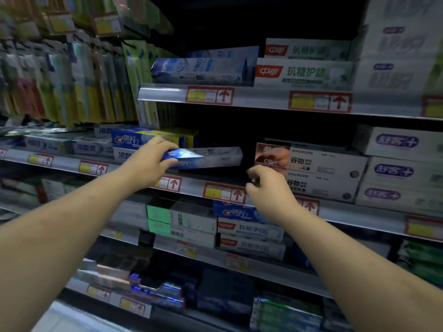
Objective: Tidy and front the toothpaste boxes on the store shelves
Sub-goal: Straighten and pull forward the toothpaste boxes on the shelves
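Note:
My left hand [149, 161] grips the left end of a long blue-and-white toothpaste box [211, 158], held level in the dark gap of the middle shelf [191, 185]. My right hand [268, 188] hovers at the shelf's front edge, fingers loosely curled and empty, just left of two stacked brown-and-white toothpaste boxes [311, 171]. A blue Crest box [134, 138] lies on a stack left of my left hand.
White boxes with purple logos [398, 168] fill the right of the middle shelf. The upper shelf holds blue boxes [199, 70] and green-white boxes [304, 71]. Toothbrush packs [72, 80] hang at the left. Lower shelves carry more boxes [249, 233].

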`<state>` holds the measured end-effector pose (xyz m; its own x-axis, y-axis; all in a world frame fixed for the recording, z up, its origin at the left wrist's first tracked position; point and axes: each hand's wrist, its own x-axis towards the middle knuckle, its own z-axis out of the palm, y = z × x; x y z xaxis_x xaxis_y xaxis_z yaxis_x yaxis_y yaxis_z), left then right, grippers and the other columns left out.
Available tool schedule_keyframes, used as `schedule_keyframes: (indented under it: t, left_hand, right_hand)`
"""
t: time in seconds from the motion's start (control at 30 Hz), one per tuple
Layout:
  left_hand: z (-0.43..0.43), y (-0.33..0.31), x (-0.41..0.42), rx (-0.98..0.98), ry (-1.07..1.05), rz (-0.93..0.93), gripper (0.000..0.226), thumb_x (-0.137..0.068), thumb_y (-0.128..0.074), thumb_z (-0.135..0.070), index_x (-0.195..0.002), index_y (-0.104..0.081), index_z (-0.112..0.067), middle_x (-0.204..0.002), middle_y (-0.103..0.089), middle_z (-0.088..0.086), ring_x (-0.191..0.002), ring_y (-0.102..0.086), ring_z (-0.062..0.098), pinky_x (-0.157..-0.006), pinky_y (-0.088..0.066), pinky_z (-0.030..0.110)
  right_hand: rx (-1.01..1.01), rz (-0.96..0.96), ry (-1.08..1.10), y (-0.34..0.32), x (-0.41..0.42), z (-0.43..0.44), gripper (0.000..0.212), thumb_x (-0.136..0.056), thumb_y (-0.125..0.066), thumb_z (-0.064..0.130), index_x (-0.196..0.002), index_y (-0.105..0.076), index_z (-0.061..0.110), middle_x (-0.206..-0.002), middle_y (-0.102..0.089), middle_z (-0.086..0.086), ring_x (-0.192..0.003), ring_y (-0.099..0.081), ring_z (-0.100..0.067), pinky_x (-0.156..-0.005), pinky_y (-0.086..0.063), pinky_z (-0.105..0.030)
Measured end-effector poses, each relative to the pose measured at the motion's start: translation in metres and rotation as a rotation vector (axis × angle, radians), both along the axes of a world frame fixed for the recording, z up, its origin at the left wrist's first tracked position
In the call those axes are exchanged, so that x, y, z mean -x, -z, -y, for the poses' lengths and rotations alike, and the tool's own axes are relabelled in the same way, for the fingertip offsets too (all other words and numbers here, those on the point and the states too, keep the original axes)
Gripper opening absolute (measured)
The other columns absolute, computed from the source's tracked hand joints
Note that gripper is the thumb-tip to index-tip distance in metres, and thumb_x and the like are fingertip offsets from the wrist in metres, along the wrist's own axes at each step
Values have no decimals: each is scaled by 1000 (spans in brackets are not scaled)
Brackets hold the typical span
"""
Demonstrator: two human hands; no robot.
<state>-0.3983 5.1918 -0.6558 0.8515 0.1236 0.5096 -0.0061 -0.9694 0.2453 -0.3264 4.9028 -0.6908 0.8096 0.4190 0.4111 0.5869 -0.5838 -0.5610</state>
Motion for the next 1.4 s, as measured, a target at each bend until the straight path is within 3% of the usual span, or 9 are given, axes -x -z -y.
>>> schedule_keyframes:
  t: [0.17,0.23,0.33,0.53,0.73,0.97,1.1,1.17,1.4]
  left_hand:
    - [2,-13,47,150,47,-81,29,-98,-63,-23,-126,-59,-28,-111,-56,-6,-86,-60,13,-77,-47,25]
    - [14,-13,61,279,83,-182,24,-98,-62,-22,-120,-60,-32,-104,-59,-3,-66,-59,11,-60,-47,21]
    - [38,-1,76,364,132,-291,20,-98,-62,-19,-115,-64,-30,-94,-62,3,-57,-57,6,-53,-47,17]
    - [93,44,67,444,233,-408,20,-99,-61,-25,-117,-66,-33,-73,-67,-13,-60,-56,11,-62,-50,27]
    - [175,95,35,631,296,-475,21,-96,-67,-25,-117,-69,-29,-80,-76,-5,-60,-56,15,-57,-49,23]
    - [262,136,-16,1094,186,-178,30,-86,-79,-11,-114,-66,-11,-103,-72,6,-71,-72,15,-64,-60,22]
    - [294,157,-45,1291,180,-28,24,-88,-76,-8,-110,-68,-14,-87,-77,-3,-69,-70,11,-69,-59,24]
    - [309,165,-55,1343,169,37,20,-91,-73,-8,-105,-69,-20,-82,-77,-8,-71,-69,6,-67,-57,19]
    - [330,177,-73,1328,184,60,49,-92,-72,-10,-138,-60,-20,-109,-72,2,-97,-71,17,-101,-53,36]
  right_hand:
    - [-299,-125,-47,-2,11,8,51,-96,-70,26,-143,-51,18,-133,-60,2,-108,-58,-11,-81,-49,-20]
    - [-434,-198,-128,0,16,16,51,-92,-75,26,-140,-56,21,-128,-64,4,-110,-64,-15,-88,-58,-31]
    - [-479,-262,-168,7,28,37,22,-91,-75,16,-113,-71,18,-105,-74,-1,-93,-72,-19,-80,-62,-35]
    - [-514,-457,-79,42,38,106,20,-86,-79,8,-105,-73,7,-98,-75,-11,-71,-67,-16,-65,-57,-25]
    - [-521,-495,115,78,33,188,10,-85,-79,7,-93,-74,12,-91,-76,-9,-64,-66,-14,-63,-57,-27]
    - [-631,-452,325,113,16,259,5,-88,-77,10,-91,-78,15,-90,-78,-7,-67,-69,-13,-72,-60,-32]
    - [-734,-372,448,130,1,277,1,-89,-77,18,-90,-78,18,-84,-78,2,-75,-73,-19,-79,-61,-37]
    - [-769,-312,487,133,-7,279,2,-90,-76,19,-91,-78,18,-85,-78,3,-79,-73,-17,-78,-61,-34]
    - [-877,-147,568,143,-23,275,8,-94,-72,20,-102,-74,20,-97,-75,5,-91,-71,-7,-80,-58,-20]
